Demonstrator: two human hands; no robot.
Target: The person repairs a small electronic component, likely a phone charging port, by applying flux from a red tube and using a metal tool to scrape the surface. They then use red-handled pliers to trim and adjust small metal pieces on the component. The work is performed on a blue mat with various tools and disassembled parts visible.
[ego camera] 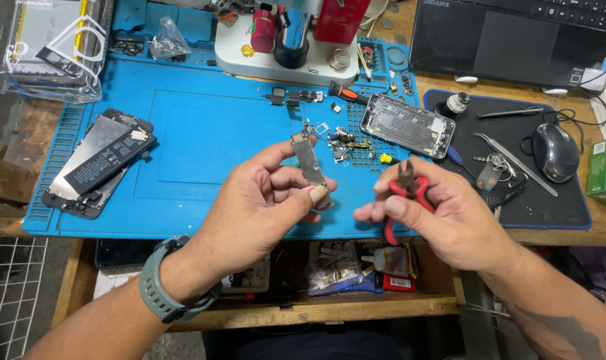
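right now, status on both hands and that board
Left hand pinching narrow circuit board. Right hand gripping red-handled pliers. Apart, nothing between them.

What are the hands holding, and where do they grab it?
The left hand pinches a narrow circuit board near its lower end. The right hand grips small pliers by their red handles.

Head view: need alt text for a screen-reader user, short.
Seen from above, a person's left hand holds a narrow metal-shielded circuit board upright over a blue repair mat, while the right hand grips small red-handled pliers beside it. On the mat lie an opened phone with its battery, loose small parts and a bare phone housing.
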